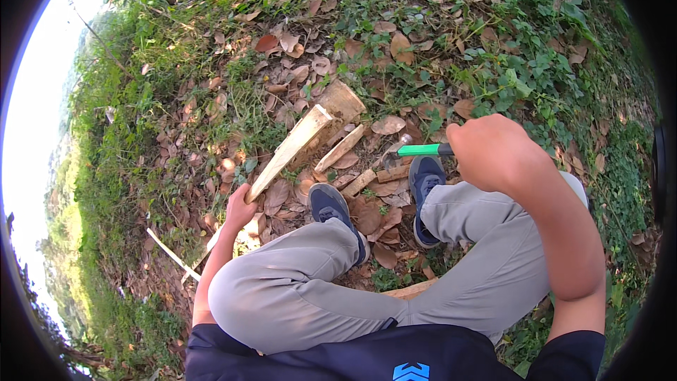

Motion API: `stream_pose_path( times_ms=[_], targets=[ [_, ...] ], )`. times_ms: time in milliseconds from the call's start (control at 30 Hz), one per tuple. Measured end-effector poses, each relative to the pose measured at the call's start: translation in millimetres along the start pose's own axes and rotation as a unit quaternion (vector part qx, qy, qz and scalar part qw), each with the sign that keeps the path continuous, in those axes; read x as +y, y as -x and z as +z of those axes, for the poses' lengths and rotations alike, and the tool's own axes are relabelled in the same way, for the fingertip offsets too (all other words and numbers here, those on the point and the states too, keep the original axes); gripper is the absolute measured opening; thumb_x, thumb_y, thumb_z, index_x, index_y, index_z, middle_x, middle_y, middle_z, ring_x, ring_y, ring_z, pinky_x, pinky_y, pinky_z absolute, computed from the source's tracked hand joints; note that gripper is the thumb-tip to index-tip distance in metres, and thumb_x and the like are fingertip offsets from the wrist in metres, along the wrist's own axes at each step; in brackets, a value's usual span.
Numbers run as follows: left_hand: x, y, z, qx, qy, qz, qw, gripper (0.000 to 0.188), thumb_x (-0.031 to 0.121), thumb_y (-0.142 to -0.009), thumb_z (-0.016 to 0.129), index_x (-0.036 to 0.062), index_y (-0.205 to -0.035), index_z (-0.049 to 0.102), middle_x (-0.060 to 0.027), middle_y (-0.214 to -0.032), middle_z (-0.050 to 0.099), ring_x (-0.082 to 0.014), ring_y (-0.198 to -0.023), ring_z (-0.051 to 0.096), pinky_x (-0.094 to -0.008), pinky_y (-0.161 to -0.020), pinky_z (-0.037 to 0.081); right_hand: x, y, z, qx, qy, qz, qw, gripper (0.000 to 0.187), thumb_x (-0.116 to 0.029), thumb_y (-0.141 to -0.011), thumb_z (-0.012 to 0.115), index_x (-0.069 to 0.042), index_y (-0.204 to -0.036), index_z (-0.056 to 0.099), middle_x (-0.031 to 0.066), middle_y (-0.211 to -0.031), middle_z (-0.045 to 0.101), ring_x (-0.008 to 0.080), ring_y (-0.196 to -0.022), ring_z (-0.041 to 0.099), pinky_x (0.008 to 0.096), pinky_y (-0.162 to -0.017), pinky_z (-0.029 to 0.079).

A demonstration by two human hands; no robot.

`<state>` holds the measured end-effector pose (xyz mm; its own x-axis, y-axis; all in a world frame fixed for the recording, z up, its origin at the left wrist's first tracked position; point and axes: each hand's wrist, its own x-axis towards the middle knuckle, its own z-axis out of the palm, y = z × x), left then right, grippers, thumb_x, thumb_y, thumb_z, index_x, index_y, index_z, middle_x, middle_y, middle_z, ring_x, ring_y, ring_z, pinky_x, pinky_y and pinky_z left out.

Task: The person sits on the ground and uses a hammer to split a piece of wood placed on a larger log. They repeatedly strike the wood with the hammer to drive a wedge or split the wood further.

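Observation:
My left hand (241, 208) is closed around the lower end of a long, pale split wooden stake (293, 149). The stake slants up and to the right, its far end lying against a short log (343, 101). In my right hand (486, 152) is a hammer (421, 149) with a green and black handle, gripped near its end. The hammer's metal head points left, above the ground by my right shoe, apart from the stake. Between stake and hammer, a split piece of wood (340, 148) lies on the leaves.
Small wood blocks (360, 183) lie between my shoes (328, 204). Thin pale sticks (173, 254) rest on the ground beyond my left forearm. A piece of wood (411, 289) shows between my thighs. Dry leaves (400, 48) and green plants (518, 81) cover the sloping ground.

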<state>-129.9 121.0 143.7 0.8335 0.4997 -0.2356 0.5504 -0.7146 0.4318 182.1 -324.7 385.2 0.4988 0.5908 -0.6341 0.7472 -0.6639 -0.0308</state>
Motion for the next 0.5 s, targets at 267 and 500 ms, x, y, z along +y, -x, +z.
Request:
stream_pose_path(
  times_ms=[267,500],
  targets=[
    [6.5,29.0,-65.9,0.104,-0.021,0.017,0.994,0.023,0.007,-0.078,0.062,0.0021,-0.098,0.05,-0.0237,-0.089,0.056,-0.0489,-0.093,0.056,-0.0511,-0.076,0.044,0.0,12.2,0.4,-0.012,0.01,-0.004,1.0,0.022,-0.012,-0.089,0.059,0.0,-0.106,0.066,0.0196,-0.095,0.074,0.0384,-0.09,0.073,0.0486,-0.081,0.058],
    [24.5,42.2,-107.0,0.183,-0.037,0.022,0.982,0.024,0.003,-0.071,0.065,-0.0009,-0.094,0.056,-0.0214,-0.084,0.059,-0.0437,-0.082,0.06,-0.0459,-0.072,0.047,1.9,22.9,1.1,-0.008,0.014,0.027,1.0,0.023,-0.016,-0.09,0.063,-0.002,-0.108,0.067,0.0193,-0.099,0.074,0.0376,-0.095,0.073,0.0482,-0.086,0.057]
  ],
)
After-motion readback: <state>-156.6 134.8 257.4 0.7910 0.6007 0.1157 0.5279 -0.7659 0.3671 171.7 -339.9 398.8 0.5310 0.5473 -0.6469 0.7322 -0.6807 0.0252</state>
